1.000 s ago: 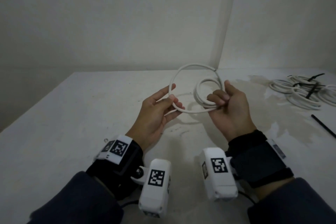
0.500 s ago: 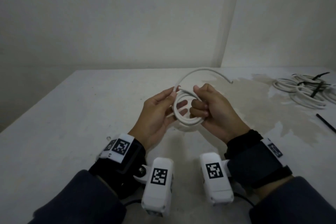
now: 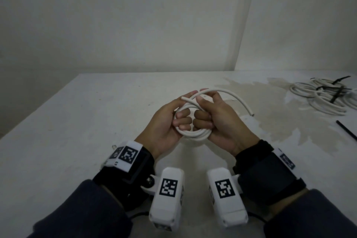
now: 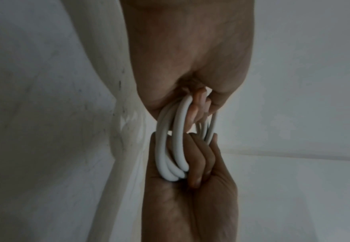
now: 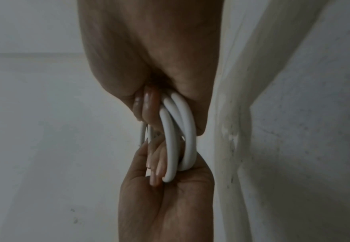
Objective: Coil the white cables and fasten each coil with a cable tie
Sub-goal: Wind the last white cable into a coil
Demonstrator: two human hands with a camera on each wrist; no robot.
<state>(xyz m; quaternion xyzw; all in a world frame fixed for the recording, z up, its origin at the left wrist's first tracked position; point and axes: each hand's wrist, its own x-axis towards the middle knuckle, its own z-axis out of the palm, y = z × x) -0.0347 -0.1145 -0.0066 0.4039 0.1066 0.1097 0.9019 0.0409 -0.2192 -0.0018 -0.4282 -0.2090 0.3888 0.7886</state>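
A white cable [image 3: 195, 133] is wound into a small coil of about three turns, held above the table between both hands. My left hand [image 3: 170, 120] grips the coil's left side with its fingers curled through the loop. My right hand [image 3: 218, 116] grips the right side the same way. One cut end [image 3: 183, 98] pokes out over the left fingers. A loose tail [image 3: 242, 103] arcs away to the right. The left wrist view shows the coil [image 4: 180, 139] clamped between both palms, and the right wrist view shows the same coil [image 5: 174, 139].
A pile of coiled white cables [image 3: 324, 100] bound with black cable ties lies at the far right of the table [image 3: 77, 131]. One loose black cable tie [image 3: 346, 130] lies near the right edge. Walls meet in a corner behind.
The wide open loops have been drawn into a small tight coil. Both hands came together and curled their fingers through it; the free tail swung out to the right.
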